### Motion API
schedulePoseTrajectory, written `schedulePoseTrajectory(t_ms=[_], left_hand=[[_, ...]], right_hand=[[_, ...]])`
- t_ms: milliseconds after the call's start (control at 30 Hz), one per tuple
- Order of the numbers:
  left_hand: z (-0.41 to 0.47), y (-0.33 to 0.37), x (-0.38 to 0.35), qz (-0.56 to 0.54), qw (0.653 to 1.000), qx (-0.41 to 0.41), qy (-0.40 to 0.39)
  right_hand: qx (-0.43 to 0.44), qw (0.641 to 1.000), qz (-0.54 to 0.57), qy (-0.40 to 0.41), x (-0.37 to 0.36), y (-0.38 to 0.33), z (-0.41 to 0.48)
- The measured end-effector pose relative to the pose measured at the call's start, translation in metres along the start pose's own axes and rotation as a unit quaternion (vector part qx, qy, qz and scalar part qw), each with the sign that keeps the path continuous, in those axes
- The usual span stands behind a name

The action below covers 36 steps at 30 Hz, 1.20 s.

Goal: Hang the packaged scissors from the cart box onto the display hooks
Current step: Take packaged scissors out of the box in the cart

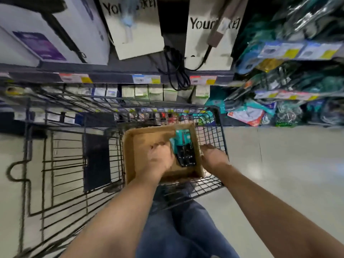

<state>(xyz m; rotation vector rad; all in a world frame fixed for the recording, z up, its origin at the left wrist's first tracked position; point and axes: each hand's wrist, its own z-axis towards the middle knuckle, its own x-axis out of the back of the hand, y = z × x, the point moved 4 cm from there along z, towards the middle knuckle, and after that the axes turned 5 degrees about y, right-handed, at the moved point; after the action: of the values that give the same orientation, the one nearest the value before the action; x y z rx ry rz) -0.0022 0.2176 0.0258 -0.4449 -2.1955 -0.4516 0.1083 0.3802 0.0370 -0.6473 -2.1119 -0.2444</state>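
Observation:
A brown cardboard box [143, 135] sits in the right end of a black wire cart [61, 157]. Inside it lies a stack of teal and black scissors packages [183, 148]. My left hand [160, 157] is down in the box with its fingers curled on the left edge of the packages. To their right, my right hand [214, 155] reaches over the box's right wall, fingers pointing down. The frame is blurred, so I cannot make out whether the right hand touches the packages.
Display hooks with hanging teal packaged goods [290, 101] fill the upper right, above price strips [297, 51]. Shelves with white boxes [137, 28] and a black cable [176, 67] stand behind the cart. Pale floor [279, 164] lies to the right.

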Motion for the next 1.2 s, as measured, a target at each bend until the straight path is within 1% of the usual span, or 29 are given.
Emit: schedulePoseTrajectory(t_ms=[133,200,267,367,467,600,700,767,867,967,1067,1100,1200], left_hand=[[0.028,0.002,-0.033,-0.035,0.999,0.021,-0.032],[0.040,0.003,-0.051,-0.050,0.998,0.024,-0.033],[0.055,0.005,-0.068,-0.054,0.998,0.026,-0.020],[0.083,0.008,-0.093,-0.046,0.998,0.042,-0.023],[0.106,0.011,-0.116,-0.042,0.997,0.053,-0.038],[0.124,0.025,-0.149,-0.037,0.996,0.064,-0.053],[0.131,0.033,-0.172,-0.031,0.996,0.064,-0.054],[0.135,0.034,-0.185,-0.045,0.995,0.075,-0.046],[0.140,0.035,-0.199,-0.098,0.989,0.108,-0.036],[0.143,0.038,-0.201,-0.152,0.978,0.141,-0.007],[0.141,0.037,-0.200,-0.219,0.959,0.178,0.011],[0.139,0.036,-0.199,-0.254,0.949,0.189,0.012],[0.130,0.028,-0.194,-0.379,0.898,0.224,0.013]], right_hand=[[0.037,0.999,-0.014,-0.022,-0.027,0.004,0.023],[0.044,0.998,0.003,-0.041,-0.045,0.011,0.037],[0.045,0.998,0.017,-0.041,-0.058,0.020,0.050],[0.037,0.998,0.042,-0.022,-0.077,0.034,0.064],[0.049,0.997,0.059,-0.033,-0.091,0.043,0.070],[0.066,0.995,0.057,-0.042,-0.096,0.053,0.078],[0.069,0.995,0.064,-0.028,-0.094,0.057,0.080],[0.076,0.995,0.066,-0.022,-0.093,0.058,0.080],[0.081,0.994,0.073,-0.018,-0.095,0.057,0.080],[0.080,0.993,0.083,-0.018,-0.098,0.056,0.078],[0.071,0.993,0.089,-0.020,-0.099,0.054,0.075],[0.067,0.993,0.093,-0.020,-0.099,0.052,0.073],[0.053,0.993,0.107,-0.010,-0.098,0.043,0.067]])
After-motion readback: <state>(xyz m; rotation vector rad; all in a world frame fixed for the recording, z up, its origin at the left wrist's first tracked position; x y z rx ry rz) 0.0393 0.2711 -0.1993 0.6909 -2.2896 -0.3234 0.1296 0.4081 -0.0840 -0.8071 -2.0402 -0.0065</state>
